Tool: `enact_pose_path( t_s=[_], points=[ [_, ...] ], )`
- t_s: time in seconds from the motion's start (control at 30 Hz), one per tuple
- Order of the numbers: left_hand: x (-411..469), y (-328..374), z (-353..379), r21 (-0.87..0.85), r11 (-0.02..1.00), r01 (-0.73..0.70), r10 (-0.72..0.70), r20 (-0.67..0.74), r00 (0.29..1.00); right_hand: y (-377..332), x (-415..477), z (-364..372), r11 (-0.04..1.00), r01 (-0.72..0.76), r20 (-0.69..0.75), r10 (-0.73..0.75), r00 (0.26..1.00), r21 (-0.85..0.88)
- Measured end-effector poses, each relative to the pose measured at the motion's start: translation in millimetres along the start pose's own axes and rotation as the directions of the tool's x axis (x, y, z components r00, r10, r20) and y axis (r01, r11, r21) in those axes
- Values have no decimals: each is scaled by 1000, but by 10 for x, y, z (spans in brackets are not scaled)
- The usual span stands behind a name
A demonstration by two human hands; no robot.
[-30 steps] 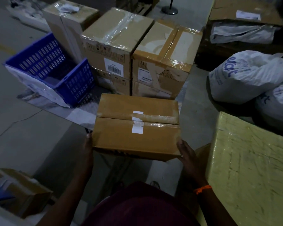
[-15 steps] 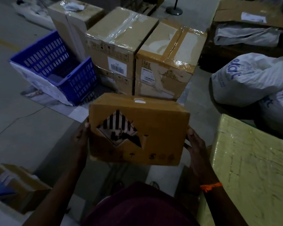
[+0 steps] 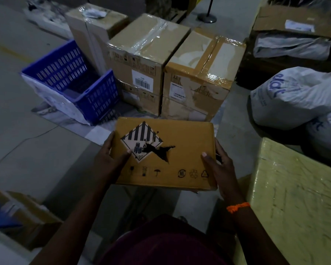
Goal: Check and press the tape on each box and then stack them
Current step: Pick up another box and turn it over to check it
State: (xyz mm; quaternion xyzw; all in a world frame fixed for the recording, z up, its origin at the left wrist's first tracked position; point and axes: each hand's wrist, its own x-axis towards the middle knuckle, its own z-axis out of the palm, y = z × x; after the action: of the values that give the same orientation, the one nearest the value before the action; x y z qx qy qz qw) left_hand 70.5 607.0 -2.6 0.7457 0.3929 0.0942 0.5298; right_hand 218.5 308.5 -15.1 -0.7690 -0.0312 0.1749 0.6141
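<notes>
Both arms bare, reaching forward from near edge, forearms angled inward toward each other.

Left hand [image 3: 111, 161]: grips left end of box [image 3: 180, 134]. Thumb lies across upper face; fingers curl round left edge, mostly hidden.

Right hand [image 3: 221, 167]: grips right end. Thumb flat on upper face, nail showing; fingers run up along right side, tips out of sight.

Wrists roughly level. Orange band [image 3: 238, 207] round right wrist. Box held clear of floor, between hands.
</notes>
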Motion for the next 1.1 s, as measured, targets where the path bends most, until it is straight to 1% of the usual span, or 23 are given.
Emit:
enact_pose_path(
  t_s=[0.23,0.33,0.43,0.57,0.63,0.73,0.8,0.83,0.9,0.97,1.03,1.07,1.1],
  points=[
    [28,-23,-8,22,1000,-18,18,3,1000,49,-47,-3,1000,-10,5,10,1000,-30],
    [42,-49,-1,29,999,-31,31,-2,1000,33,-70,3,1000,-4,11,4,1000,-14],
    [59,-7,6,46,999,-5,5,8,1000,-6,-102,27,1000,5,14,-5,1000,14],
    [130,22,-27,78,997,1,-2,9,1000,-227,-81,45,999,-1,-22,2,1000,52],
    [188,32,-45,65,998,9,-9,8,1000,-389,-43,-2,998,44,-48,-41,998,55],
    [313,29,-29,-5,999,34,-33,53,998,-634,-59,-102,984,176,-30,-175,984,33],
    [412,26,-4,-7,1000,28,-27,105,994,-720,-63,-130,961,269,10,-269,963,-71],
    [481,34,10,40,999,19,-24,128,992,-757,-55,-116,937,320,43,-317,948,-138],
    [644,97,25,141,990,-30,7,164,986,-798,-8,-46,895,389,111,-373,921,-219],
    [815,239,28,233,959,-163,122,179,976,-894,11,87,884,404,130,-383,915,-237],
    [897,429,9,324,899,-293,259,146,955,-1009,-27,279,868,431,142,-408,902,-247],
    [883,531,-9,320,880,-350,325,132,937,-1047,-49,375,855,453,158,-426,891,-253],
    [810,636,-33,264,882,-391,367,137,920,-1075,-75,471,850,467,188,-430,883,-245]
  ],
)
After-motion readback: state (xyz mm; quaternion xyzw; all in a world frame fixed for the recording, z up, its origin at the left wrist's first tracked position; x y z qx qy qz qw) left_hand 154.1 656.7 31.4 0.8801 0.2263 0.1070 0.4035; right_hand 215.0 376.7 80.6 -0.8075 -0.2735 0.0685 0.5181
